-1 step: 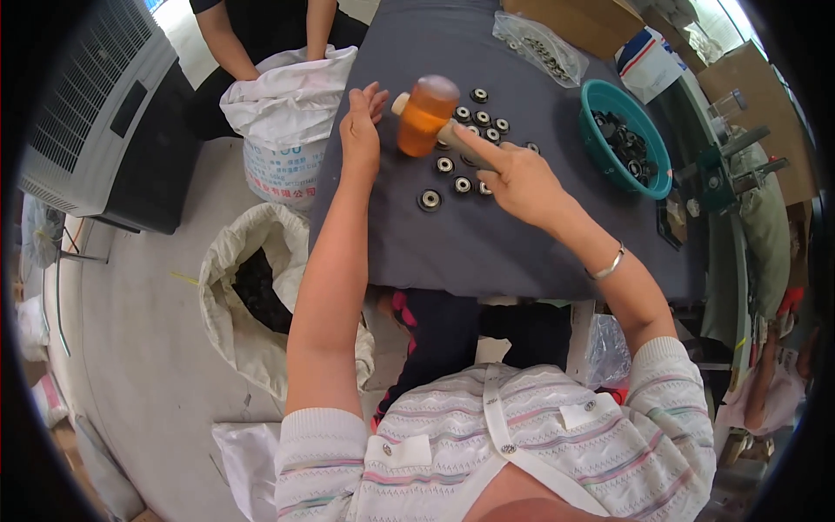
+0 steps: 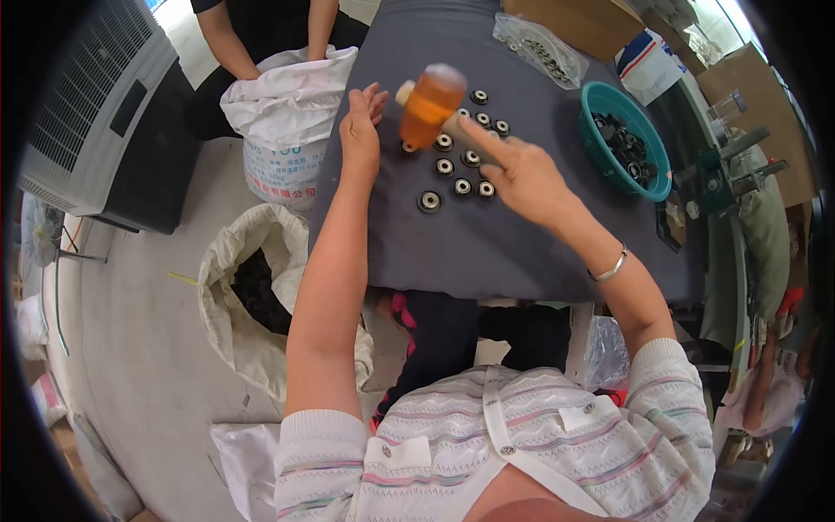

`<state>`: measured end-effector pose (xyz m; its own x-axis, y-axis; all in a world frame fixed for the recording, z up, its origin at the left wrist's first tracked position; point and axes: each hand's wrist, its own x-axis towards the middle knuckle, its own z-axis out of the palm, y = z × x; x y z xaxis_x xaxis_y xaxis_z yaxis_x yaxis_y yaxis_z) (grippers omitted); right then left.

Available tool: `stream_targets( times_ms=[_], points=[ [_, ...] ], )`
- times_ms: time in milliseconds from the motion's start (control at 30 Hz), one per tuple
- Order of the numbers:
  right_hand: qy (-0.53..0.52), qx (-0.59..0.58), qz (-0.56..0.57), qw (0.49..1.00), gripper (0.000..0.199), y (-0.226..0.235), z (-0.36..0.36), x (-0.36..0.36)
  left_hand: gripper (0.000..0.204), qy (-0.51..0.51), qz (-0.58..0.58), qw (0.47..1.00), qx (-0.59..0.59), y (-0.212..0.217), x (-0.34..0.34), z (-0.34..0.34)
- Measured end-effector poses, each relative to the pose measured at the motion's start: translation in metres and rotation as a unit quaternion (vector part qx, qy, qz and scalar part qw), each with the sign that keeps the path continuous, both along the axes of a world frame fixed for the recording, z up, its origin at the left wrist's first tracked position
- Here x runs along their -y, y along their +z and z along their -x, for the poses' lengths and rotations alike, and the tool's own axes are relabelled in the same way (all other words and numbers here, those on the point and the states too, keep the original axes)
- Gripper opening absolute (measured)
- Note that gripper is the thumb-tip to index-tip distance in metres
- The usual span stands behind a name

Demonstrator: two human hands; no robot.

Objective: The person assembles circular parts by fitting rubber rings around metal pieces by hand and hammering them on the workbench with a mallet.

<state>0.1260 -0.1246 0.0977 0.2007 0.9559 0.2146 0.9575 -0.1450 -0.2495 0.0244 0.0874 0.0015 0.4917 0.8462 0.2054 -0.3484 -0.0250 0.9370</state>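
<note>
In my right hand is the handle of a mallet with a translucent orange head, its forefinger stretched along the handle. The head, blurred by motion, hangs over several small black wheels with metal bearing centres, which lie on the grey cloth-covered table. It hides some of them. My left hand is beside the table's left edge, left of the mallet head, fingers loosely spread and holding nothing that I can see.
A teal basin of black parts stands on the right, near a green metal clamp-like tool. A clear bag of small metal parts lies far back. At left are an open sack and another person's hands in a white sack.
The mallet head has shifted slightly up and to the right, uncovering a wheel below it. My right hand has tilted a little with it; my left hand looks still.
</note>
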Motion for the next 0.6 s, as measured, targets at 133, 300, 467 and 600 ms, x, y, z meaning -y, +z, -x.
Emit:
stream_targets(
  times_ms=[133, 300, 467, 600],
  points=[
    [-0.026, 0.037, -0.096, 0.994, 0.065, 0.021, -0.005, -0.008, 0.073, 0.000, -0.005, 1.000, -0.014, 0.007, 0.003, -0.001],
    [-0.058, 0.084, 0.059, 0.993, 0.067, -0.010, -0.001, -0.020, 0.071, -0.005, -0.033, 0.999, -0.040, 0.004, 0.004, 0.000],
    [-0.032, 0.017, -0.019, 0.999, 0.068, 0.007, -0.022, -0.025, 0.068, 0.027, -0.030, 0.999, -0.013, -0.004, 0.000, 0.000],
    [-0.065, 0.072, -0.037, 0.995, 0.066, 0.012, -0.023, -0.034, 0.066, 0.048, -0.033, 0.998, -0.011, 0.001, 0.002, -0.005]
  ],
)
